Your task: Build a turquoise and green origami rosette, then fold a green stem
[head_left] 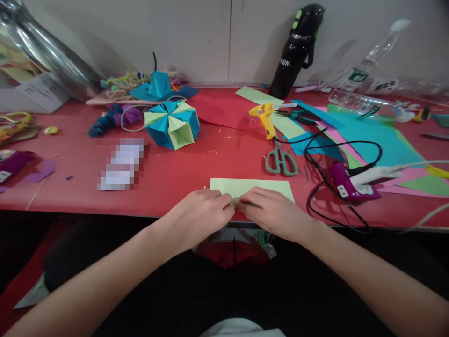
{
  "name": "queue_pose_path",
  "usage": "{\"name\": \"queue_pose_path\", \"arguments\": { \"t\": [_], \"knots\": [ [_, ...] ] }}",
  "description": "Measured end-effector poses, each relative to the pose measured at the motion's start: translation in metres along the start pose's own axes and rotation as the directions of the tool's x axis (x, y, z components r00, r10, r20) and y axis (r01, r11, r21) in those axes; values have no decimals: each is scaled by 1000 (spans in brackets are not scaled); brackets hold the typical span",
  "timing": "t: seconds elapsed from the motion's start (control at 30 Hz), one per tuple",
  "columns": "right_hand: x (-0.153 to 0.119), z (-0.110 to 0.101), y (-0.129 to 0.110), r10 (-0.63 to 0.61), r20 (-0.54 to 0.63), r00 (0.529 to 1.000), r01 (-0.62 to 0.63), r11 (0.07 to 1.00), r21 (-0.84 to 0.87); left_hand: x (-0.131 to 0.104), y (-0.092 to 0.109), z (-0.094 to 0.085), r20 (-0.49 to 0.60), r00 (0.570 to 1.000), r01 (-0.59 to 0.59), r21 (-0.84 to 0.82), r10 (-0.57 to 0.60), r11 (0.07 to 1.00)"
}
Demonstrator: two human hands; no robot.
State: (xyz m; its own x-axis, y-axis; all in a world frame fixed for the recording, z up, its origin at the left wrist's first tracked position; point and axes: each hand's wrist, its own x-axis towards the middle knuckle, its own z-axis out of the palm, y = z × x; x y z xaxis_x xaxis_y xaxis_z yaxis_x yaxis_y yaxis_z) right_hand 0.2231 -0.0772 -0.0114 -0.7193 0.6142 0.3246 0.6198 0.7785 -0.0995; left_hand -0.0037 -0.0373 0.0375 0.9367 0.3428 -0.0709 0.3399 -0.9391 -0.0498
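Observation:
A pale green sheet of paper [250,184] lies at the front edge of the red table. My left hand [206,213] and my right hand [271,210] meet over its near side. Both have curled fingers that pinch the near edge of the sheet, with the fingertips almost touching. The hands partly hide that edge, so I cannot tell how far it is folded. Just beyond the sheet lie grey-handled scissors [280,161], blades away from me, under a yellow hot glue gun [264,119]. A blue and pale green folded paper ornament [171,124] sits farther left.
A phone-shaped blurred item [122,164] lies at left. Black cable [310,187] loops around a purple power strip [351,182] at right. Coloured paper sheets [382,140], clear plastic bottles [368,105] and a black flask [296,51] stand or lie behind.

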Motion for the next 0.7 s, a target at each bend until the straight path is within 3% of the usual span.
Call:
{"name": "queue_pose_path", "arguments": {
  "t": [0.2, 0.4, 0.57, 0.7],
  "knots": [
    [-1, -1, 3, 37, -36, 999, -33, 995, 96, -1, -5, 8, -67, 998, -1, -40, -2, 999],
    [-1, -8, 2, 184, 51, 982, -191, 947, 257, -8, -9, 18, -118, 989, 53, -264, -87, 963],
    [-2, -12, 3, 221, 106, 970, -240, 942, 235, -8, -13, 21, -170, 977, 52, -390, -127, 920],
    [-6, -13, 7, 220, 136, 966, -243, 952, 187, -12, -16, 25, -135, 976, 110, -361, -169, 926]
  ]
}}
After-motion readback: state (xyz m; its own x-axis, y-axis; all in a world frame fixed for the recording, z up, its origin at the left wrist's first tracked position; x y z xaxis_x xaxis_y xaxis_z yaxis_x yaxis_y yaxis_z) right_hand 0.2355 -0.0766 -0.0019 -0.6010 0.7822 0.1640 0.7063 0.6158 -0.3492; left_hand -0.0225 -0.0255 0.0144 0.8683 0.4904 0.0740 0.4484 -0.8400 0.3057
